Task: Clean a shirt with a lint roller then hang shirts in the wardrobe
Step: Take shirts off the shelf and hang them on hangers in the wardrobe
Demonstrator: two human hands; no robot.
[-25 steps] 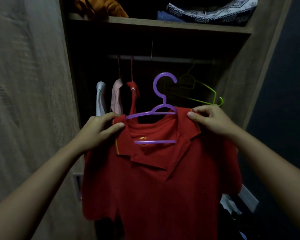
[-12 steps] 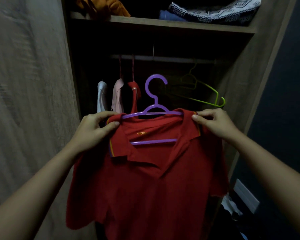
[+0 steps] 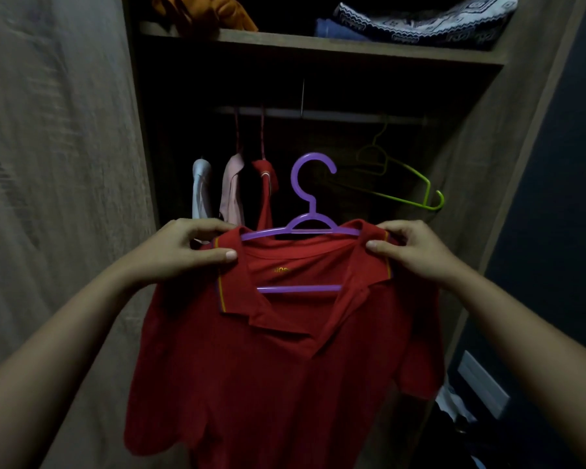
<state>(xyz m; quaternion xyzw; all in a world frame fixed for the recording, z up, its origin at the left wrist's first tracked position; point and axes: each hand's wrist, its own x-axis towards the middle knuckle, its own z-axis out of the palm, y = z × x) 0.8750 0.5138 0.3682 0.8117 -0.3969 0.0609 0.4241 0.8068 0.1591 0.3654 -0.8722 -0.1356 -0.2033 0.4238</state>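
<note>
A red polo shirt (image 3: 285, 374) hangs on a purple plastic hanger (image 3: 307, 214), held up in front of the open wardrobe. My left hand (image 3: 180, 252) pinches the shirt's left shoulder at the collar. My right hand (image 3: 410, 248) pinches the right shoulder. The hanger's hook points up, below the wardrobe rail (image 3: 318, 114) and apart from it. No lint roller is in view.
On the rail hang a white garment (image 3: 201, 184), a pink one (image 3: 232, 187) and a red one (image 3: 264, 184) at the left, and green empty hangers (image 3: 403, 184) at the right. A shelf (image 3: 318, 45) above holds folded clothes. The wardrobe door (image 3: 55, 164) stands at left.
The shirt on its hanger has shifted slightly left and straightened between my hands. Both hands keep their grip on the shoulders.
</note>
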